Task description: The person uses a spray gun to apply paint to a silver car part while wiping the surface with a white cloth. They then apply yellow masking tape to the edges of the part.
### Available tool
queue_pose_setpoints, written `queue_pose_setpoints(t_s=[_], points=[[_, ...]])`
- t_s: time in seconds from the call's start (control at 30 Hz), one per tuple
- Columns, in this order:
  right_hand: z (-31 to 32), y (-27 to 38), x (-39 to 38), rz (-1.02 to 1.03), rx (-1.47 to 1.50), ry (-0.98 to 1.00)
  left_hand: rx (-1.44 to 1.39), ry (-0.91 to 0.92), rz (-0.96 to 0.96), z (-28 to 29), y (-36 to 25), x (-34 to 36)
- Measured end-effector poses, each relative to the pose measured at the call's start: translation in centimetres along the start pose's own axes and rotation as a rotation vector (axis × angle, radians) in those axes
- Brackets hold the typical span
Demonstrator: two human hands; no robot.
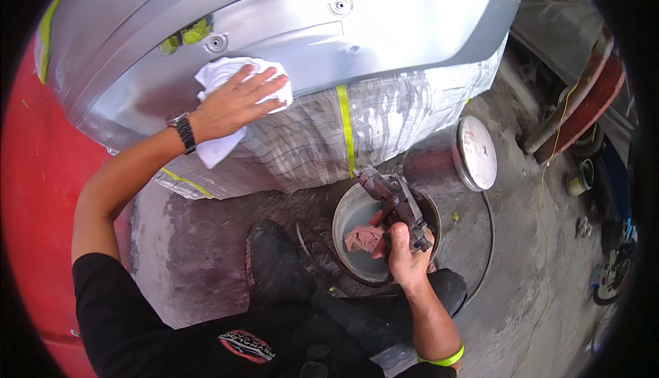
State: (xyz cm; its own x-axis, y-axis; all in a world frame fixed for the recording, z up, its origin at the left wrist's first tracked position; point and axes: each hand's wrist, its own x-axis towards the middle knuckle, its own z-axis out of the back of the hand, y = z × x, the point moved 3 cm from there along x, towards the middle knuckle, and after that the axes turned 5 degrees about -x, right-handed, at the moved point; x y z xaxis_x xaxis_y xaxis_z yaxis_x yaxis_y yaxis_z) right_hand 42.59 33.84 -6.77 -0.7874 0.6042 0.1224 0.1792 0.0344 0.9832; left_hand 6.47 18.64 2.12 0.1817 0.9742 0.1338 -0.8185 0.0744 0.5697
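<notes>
Grimy concrete floor [199, 241] is stretching beneath a silver panel [295, 52], whose lower side is carrying a masking sheet [288, 141] marked by a strip of yellow tape [346, 121]. On the panel's lower left, near the masked edge, a white cloth [218, 75] is lying bunched under the left hand [237, 107]; those fingers are spreading long and slightly apart, pressing from above rather than pinching. Meanwhile the right hand [406, 258] is wrapping its fingers around a dark tool [397, 203], probably a spray gun, and is holding it above a round bucket [338, 223] in which a pink rag [364, 239] is lying. What seems to be happening is a wipe-down, and doing it well is likely depending on even, light pressure from the whole palm, so that no single fingertip is digging in. Because one corner of the cloth is hanging down over the sheet, gathering it up would be helping: a tail that is brushing the masking could be carrying dust back onto the metal. Refolding to a fresh face would be keeping each pass clean. The wristwatch [181, 133] is sitting close to the work, so keeping the wrist raised would be sparing the surface a scratch.
</notes>
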Motion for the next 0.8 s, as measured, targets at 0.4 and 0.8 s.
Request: queue_pose_setpoints(t_s=[0.4, 0.8], points=[[1.5, -1.1, -0.8, 0.060, -0.059, 0.016, 0.156, -0.012, -0.176, -1.1, -2.7, 18.6], [0.7, -1.6, -0.6, -0.030, -0.083, -0.041, 0.058, -0.092, -0.193, 0.1, 0.0, 5.8]])
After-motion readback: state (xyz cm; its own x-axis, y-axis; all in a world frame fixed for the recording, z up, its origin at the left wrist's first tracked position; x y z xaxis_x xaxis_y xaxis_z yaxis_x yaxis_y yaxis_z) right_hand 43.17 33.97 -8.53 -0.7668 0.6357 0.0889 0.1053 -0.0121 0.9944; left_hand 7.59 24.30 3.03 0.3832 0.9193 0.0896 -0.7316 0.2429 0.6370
